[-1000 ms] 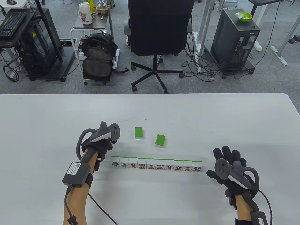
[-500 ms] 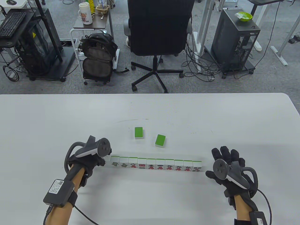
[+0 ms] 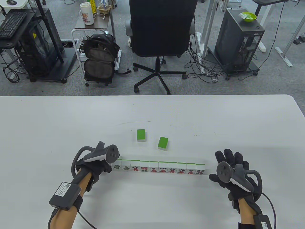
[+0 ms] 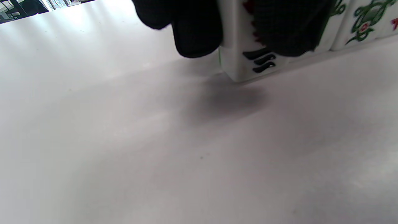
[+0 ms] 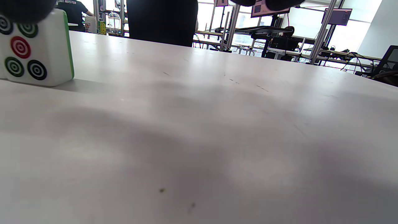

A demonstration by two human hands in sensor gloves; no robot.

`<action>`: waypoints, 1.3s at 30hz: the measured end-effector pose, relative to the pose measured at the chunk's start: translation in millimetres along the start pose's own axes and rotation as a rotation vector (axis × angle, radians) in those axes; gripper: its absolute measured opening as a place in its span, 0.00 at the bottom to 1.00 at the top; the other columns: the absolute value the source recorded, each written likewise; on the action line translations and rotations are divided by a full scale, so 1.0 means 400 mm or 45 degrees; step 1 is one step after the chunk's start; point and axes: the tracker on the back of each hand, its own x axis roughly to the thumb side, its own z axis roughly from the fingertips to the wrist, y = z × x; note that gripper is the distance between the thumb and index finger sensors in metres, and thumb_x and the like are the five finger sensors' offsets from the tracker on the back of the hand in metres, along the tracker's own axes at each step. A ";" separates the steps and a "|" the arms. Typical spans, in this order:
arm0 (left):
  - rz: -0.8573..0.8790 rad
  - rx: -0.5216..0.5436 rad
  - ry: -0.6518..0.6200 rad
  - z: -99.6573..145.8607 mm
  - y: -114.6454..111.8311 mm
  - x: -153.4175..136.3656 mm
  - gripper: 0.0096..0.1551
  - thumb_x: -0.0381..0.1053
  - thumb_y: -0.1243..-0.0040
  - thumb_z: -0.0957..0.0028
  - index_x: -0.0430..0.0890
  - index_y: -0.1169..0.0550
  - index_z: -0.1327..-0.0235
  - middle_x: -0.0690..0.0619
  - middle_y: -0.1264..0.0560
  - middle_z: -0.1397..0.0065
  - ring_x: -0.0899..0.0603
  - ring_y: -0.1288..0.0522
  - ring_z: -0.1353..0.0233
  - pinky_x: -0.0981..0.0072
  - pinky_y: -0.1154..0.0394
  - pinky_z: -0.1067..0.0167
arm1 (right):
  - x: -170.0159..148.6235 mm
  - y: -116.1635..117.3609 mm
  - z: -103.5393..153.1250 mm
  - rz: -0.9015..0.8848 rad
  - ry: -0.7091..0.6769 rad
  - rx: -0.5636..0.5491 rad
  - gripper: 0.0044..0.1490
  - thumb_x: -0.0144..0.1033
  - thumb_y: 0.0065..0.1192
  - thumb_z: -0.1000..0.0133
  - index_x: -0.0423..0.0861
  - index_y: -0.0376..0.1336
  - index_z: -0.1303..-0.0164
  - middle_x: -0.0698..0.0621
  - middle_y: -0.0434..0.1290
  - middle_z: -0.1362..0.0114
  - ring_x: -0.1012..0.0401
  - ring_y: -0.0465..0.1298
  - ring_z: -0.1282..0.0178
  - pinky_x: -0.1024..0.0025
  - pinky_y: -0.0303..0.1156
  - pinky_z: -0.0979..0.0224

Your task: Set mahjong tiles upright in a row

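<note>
Here my left hand [image 3: 95, 164] pinches a tile [image 4: 245, 62] upright against the row's [image 3: 158, 168] left end, seating it flush; my right hand [image 3: 230, 167] rests open beside the other end

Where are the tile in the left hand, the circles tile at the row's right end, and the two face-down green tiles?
Held tile [image 4: 248, 67], left wrist view: lower front face.
Circles tile [image 5: 34, 59], right wrist view: front face.
Left green tile [image 3: 140, 134], table view: green back.
Right green tile [image 3: 163, 142], table view: green back.
</note>
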 end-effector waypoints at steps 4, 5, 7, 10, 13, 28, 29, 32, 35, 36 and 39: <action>0.023 -0.049 0.004 -0.001 -0.001 -0.001 0.45 0.58 0.33 0.40 0.60 0.45 0.15 0.63 0.28 0.18 0.47 0.24 0.28 0.58 0.30 0.25 | -0.001 0.000 0.000 0.001 0.000 0.001 0.63 0.74 0.49 0.53 0.59 0.25 0.21 0.43 0.34 0.10 0.32 0.45 0.12 0.28 0.51 0.18; 0.032 -0.089 0.006 -0.001 0.002 0.000 0.47 0.59 0.34 0.40 0.59 0.47 0.14 0.62 0.29 0.17 0.46 0.24 0.27 0.57 0.30 0.24 | -0.001 0.000 0.000 0.001 0.000 0.002 0.63 0.74 0.49 0.53 0.59 0.25 0.21 0.43 0.34 0.10 0.32 0.45 0.12 0.28 0.51 0.18; 0.034 -0.154 0.024 0.001 0.009 0.001 0.52 0.62 0.34 0.40 0.57 0.50 0.12 0.57 0.35 0.12 0.45 0.27 0.22 0.53 0.32 0.22 | -0.001 0.000 0.000 0.002 0.001 0.003 0.63 0.74 0.49 0.53 0.59 0.25 0.21 0.43 0.34 0.10 0.32 0.45 0.12 0.28 0.51 0.18; 0.035 -0.216 0.051 0.009 0.036 0.003 0.56 0.66 0.35 0.42 0.57 0.54 0.10 0.51 0.43 0.06 0.38 0.34 0.15 0.46 0.38 0.18 | -0.003 -0.001 0.001 0.002 0.002 0.003 0.63 0.74 0.50 0.53 0.59 0.25 0.21 0.43 0.34 0.10 0.32 0.46 0.12 0.28 0.51 0.18; 0.061 -0.191 0.058 0.018 0.079 0.003 0.58 0.68 0.36 0.43 0.56 0.54 0.10 0.47 0.47 0.05 0.35 0.37 0.13 0.41 0.40 0.18 | -0.005 -0.002 0.001 -0.010 0.000 0.000 0.64 0.74 0.50 0.53 0.59 0.25 0.21 0.43 0.34 0.10 0.32 0.46 0.12 0.28 0.51 0.18; 0.075 0.021 0.068 -0.175 0.249 0.195 0.48 0.67 0.47 0.34 0.61 0.57 0.11 0.44 0.58 0.05 0.28 0.44 0.10 0.37 0.43 0.17 | -0.011 -0.001 0.001 -0.034 -0.007 -0.011 0.63 0.74 0.49 0.53 0.59 0.25 0.21 0.43 0.34 0.10 0.32 0.45 0.12 0.28 0.51 0.18; 0.080 -0.017 0.075 -0.198 0.243 0.204 0.47 0.66 0.47 0.33 0.62 0.58 0.11 0.44 0.59 0.05 0.27 0.45 0.11 0.36 0.44 0.17 | -0.010 -0.001 0.001 -0.033 -0.009 -0.010 0.63 0.74 0.49 0.53 0.59 0.25 0.21 0.43 0.34 0.10 0.32 0.45 0.12 0.28 0.51 0.18; 0.084 -0.082 0.094 -0.248 0.223 0.220 0.46 0.65 0.48 0.32 0.65 0.59 0.12 0.43 0.63 0.06 0.25 0.47 0.11 0.36 0.44 0.17 | -0.010 -0.001 0.001 -0.032 -0.012 -0.005 0.63 0.74 0.49 0.53 0.59 0.25 0.21 0.43 0.34 0.10 0.32 0.45 0.12 0.28 0.51 0.18; 0.072 -0.120 0.121 -0.281 0.205 0.226 0.45 0.64 0.48 0.31 0.65 0.59 0.12 0.42 0.65 0.07 0.25 0.48 0.11 0.36 0.44 0.16 | -0.012 -0.001 0.001 -0.038 -0.010 -0.004 0.63 0.74 0.49 0.53 0.59 0.25 0.21 0.43 0.34 0.10 0.32 0.45 0.12 0.28 0.51 0.18; 0.058 -0.133 0.136 -0.290 0.198 0.228 0.45 0.64 0.48 0.31 0.64 0.59 0.12 0.42 0.65 0.07 0.25 0.48 0.11 0.36 0.44 0.16 | -0.013 0.000 0.000 -0.042 -0.009 0.000 0.63 0.74 0.49 0.53 0.59 0.25 0.21 0.44 0.34 0.10 0.32 0.45 0.12 0.28 0.51 0.18; 0.028 -0.168 0.167 -0.310 0.185 0.227 0.45 0.65 0.48 0.31 0.65 0.59 0.13 0.41 0.68 0.08 0.25 0.48 0.11 0.37 0.44 0.16 | -0.015 0.003 0.000 -0.038 -0.004 0.008 0.63 0.74 0.49 0.53 0.59 0.25 0.21 0.43 0.34 0.10 0.32 0.45 0.12 0.28 0.51 0.18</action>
